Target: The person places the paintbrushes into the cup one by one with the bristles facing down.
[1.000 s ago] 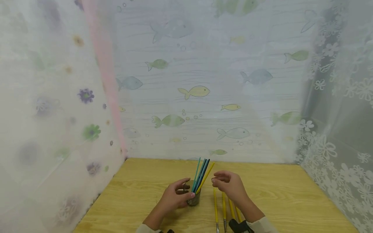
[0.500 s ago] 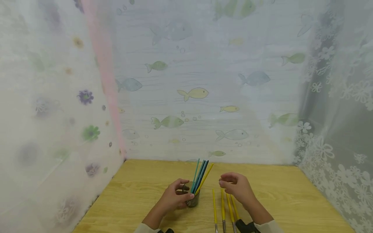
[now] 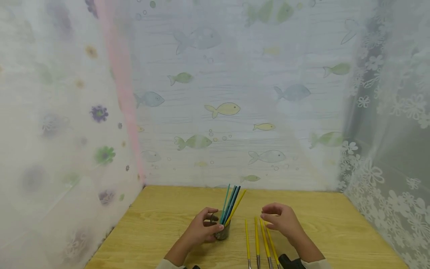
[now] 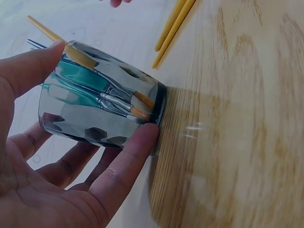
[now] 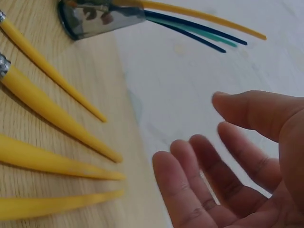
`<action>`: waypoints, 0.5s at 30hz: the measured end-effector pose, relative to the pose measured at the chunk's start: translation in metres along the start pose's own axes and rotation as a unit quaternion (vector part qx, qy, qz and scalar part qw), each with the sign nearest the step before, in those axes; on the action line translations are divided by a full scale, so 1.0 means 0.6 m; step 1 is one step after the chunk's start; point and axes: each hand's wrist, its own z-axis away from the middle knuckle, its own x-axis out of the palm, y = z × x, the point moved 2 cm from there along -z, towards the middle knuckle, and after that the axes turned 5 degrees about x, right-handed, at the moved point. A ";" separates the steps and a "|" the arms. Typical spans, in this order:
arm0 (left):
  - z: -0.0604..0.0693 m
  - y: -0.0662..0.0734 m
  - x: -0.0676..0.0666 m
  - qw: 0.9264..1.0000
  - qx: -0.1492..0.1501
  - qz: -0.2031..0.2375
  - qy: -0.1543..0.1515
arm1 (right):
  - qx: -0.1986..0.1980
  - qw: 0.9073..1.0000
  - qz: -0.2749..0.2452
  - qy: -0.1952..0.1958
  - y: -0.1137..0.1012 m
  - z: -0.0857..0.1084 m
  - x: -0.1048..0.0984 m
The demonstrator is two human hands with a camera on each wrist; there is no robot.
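Note:
A smoky clear glass (image 3: 221,235) stands on the table, gripped by my left hand (image 3: 200,228) with the thumb near the rim and the fingers around its side. Several teal and dark blue paintbrushes (image 3: 231,204) and a yellow paintbrush (image 3: 240,201) lean in it, bristles down, as the left wrist view shows through the wall. My right hand (image 3: 285,222) hovers, fingers loosely bent and holding nothing. Just below it several yellow paintbrushes (image 3: 257,237) lie side by side, handle ends pointing away. Their bristle ends are cut off or hidden at the lower frame edge.
The wood-grain table (image 3: 161,216) is bounded at the back by a sheet with printed fish (image 3: 223,108). A flowered sheet (image 3: 67,149) hangs on the left, a sheer white-flowered curtain (image 3: 386,179) on the right.
My right hand has moved right, away from the glass, and now hangs over the handle ends of the yellow paintbrushes. The left hand has kept its grip on the glass.

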 end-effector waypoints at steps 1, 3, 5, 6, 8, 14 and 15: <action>0.001 0.000 0.000 1.000 -0.001 -0.001 0.001 | 0.001 1.000 0.007 -0.004 0.000 0.001 -0.001; 0.001 0.001 -0.001 1.000 -0.002 -0.001 0.003 | 0.003 1.000 0.020 -0.012 -0.001 0.003 -0.003; 0.001 0.000 -0.001 1.000 0.000 -0.003 0.004 | 0.004 0.999 0.032 -0.020 -0.001 0.005 -0.005; 0.001 0.000 -0.001 1.000 0.000 -0.004 0.005 | 0.008 0.999 0.036 -0.024 0.000 0.006 -0.006; 0.001 0.000 0.000 1.000 0.001 -0.005 0.004 | 0.025 0.998 0.045 -0.024 0.003 0.007 -0.008; 0.001 -0.007 0.001 1.000 -0.004 0.002 0.005 | 0.077 0.994 0.079 -0.018 0.018 0.002 -0.008; 0.000 -0.009 0.000 1.000 -0.003 0.004 0.005 | 0.080 0.993 0.085 -0.017 0.020 0.002 -0.007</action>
